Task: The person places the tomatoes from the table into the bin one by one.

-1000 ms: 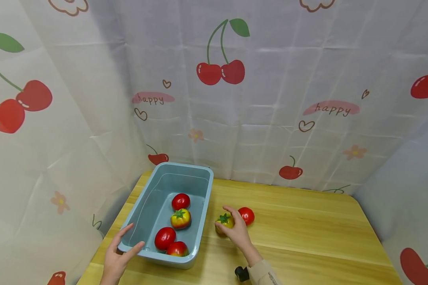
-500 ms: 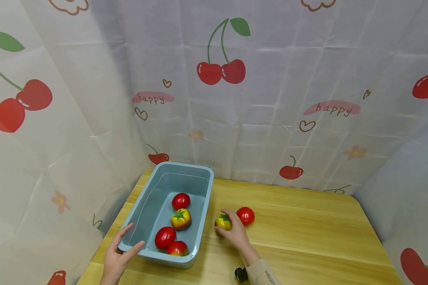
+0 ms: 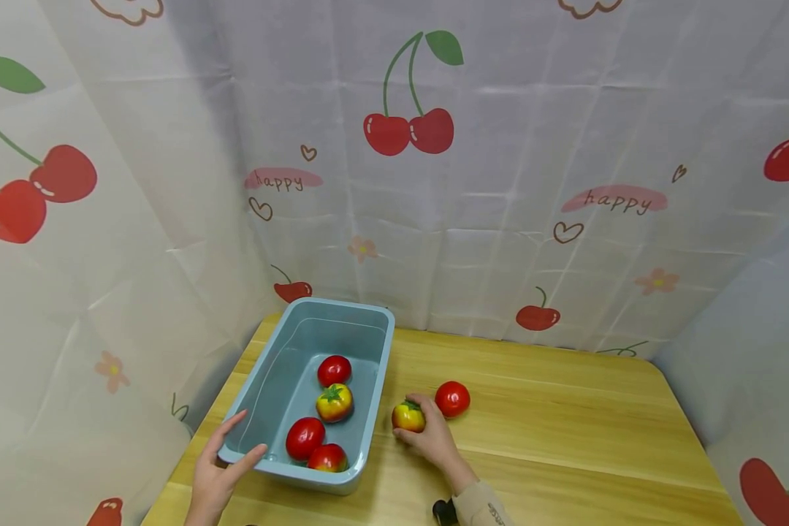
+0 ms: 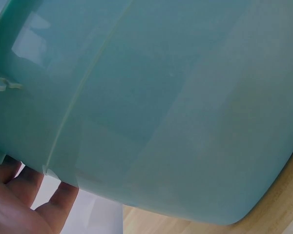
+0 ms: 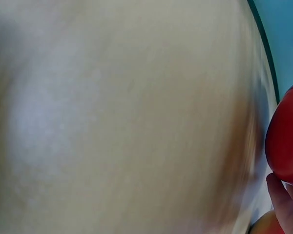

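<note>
My right hand (image 3: 432, 437) holds a yellow-and-red tomato (image 3: 408, 416) with a green leafy top, thumb and fingers around it, just right of the bin. Close behind that hand lies a red tomato (image 3: 452, 399). In the right wrist view, my fingers (image 5: 282, 200) show at the right edge below a rounded red surface (image 5: 288, 139). My left hand (image 3: 212, 475) grips the near left corner of a blue-grey plastic bin (image 3: 389, 351); in the left wrist view, fingers (image 4: 63, 202) reach the bin's outer wall (image 4: 161, 122).
Several tomatoes lie in the bin, among them a yellow-red one (image 3: 334, 403) and a red one (image 3: 305, 438). The wooden table (image 3: 565, 409) extends right. A cherry-print curtain (image 3: 473, 241) hangs behind and at both sides.
My right hand has closed around the yellow-and-red tomato and drawn it slightly towards me and left, away from the red one. My left hand stays on the bin.
</note>
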{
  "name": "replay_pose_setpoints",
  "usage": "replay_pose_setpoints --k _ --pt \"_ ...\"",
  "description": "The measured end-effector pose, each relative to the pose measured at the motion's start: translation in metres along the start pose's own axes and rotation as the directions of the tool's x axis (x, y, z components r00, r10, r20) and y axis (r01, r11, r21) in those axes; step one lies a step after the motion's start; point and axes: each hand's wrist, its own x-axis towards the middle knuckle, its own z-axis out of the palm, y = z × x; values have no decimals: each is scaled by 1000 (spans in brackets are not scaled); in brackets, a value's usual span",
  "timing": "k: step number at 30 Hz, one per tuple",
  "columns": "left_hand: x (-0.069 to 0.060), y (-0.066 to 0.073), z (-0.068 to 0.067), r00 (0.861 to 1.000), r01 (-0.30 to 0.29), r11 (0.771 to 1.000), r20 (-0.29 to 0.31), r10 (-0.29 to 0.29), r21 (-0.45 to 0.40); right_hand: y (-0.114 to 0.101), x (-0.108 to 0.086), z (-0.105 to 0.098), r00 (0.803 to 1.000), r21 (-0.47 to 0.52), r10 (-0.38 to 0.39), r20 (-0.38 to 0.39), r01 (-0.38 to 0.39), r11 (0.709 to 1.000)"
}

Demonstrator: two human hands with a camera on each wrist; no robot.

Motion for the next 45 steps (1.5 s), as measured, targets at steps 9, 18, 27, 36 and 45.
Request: replay_pose_setpoints --k 9,18,27,36,45 --pt "0 1 0 1000 8 1000 0 -8 -5 -9 3 -6 999 10 31 -22 -30 999" --pt "1 2 0 1000 23 1000 2 -23 19 -25 7 -14 999 8 18 -46 -18 1000" --pt "2 0 0 1000 5 1000 3 -5 -5 -51 10 -25 996 13 -47 -81 48 999" --pt "0 2 0 1000 18 1000 -7 -18 3 -75 11 -32 995 51 -59 -85 64 997" --pt "-1 0 0 1000 3 1000 -5 -3 -9 -92 9 -38 991 100 -95 -96 104 990"
